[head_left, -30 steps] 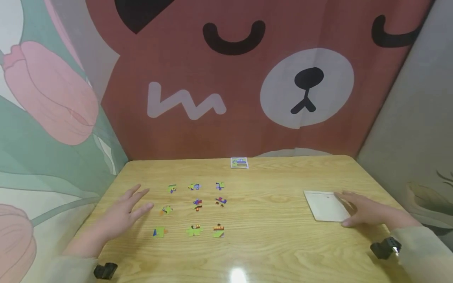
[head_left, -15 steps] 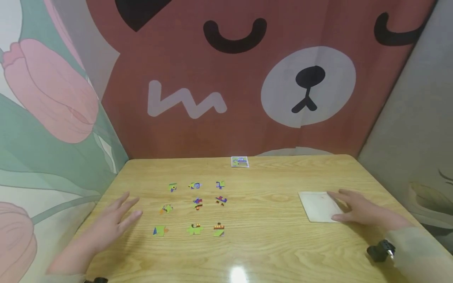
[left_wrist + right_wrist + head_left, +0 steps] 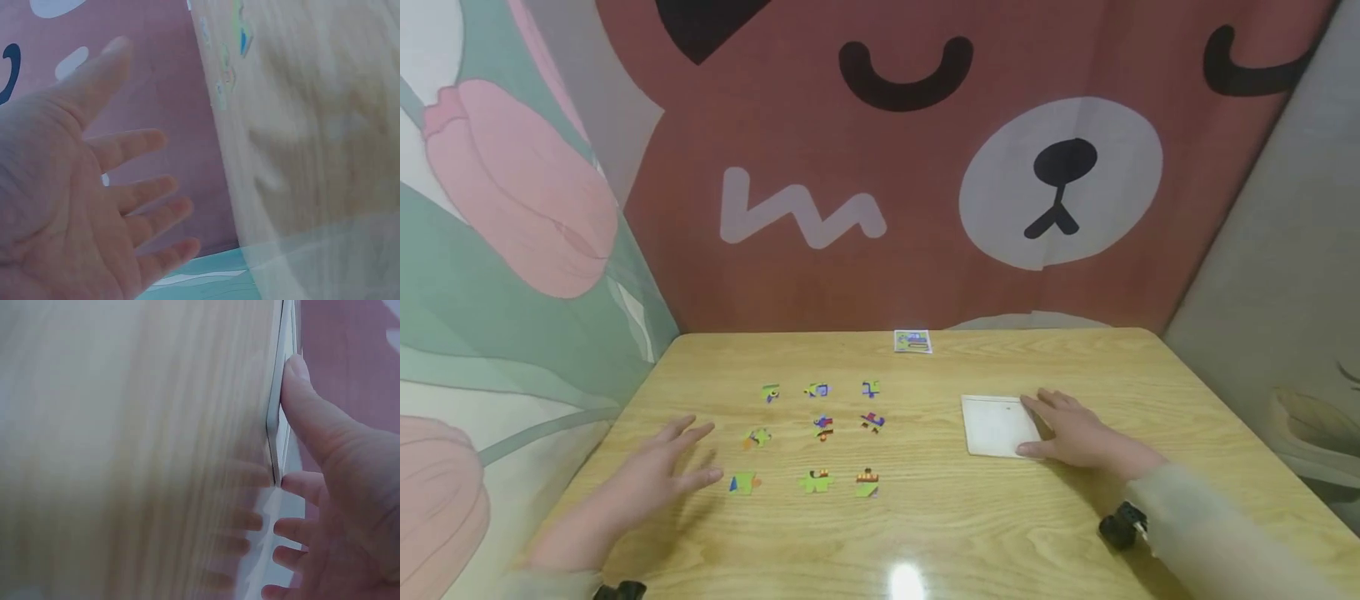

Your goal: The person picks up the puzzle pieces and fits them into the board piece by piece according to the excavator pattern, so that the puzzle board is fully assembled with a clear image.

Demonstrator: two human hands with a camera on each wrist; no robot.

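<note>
A flat white square board (image 3: 997,427) with a thin line along its back edge lies on the wooden table. My right hand (image 3: 1071,433) grips its right side, thumb at the front corner and index finger at the back one. In the right wrist view the board (image 3: 274,425) is seen edge-on, close over the tabletop, and the other fingers spread past it. On the left, my left hand (image 3: 658,471) hovers over the table with fingers apart and nothing in it. Nearest to it is a green jigsaw piece (image 3: 745,482) with blue and orange parts.
Several colourful jigsaw pieces (image 3: 816,481) lie spaced out in rough rows at left centre. A small picture card (image 3: 913,341) sits at the back edge of the table (image 3: 970,533). Behind hangs a curtain (image 3: 917,275) with a bear print.
My right hand has slid the white board leftward across the table, toward the jigsaw pieces. My left hand drew back slightly, then came a little to the right again, staying empty.
</note>
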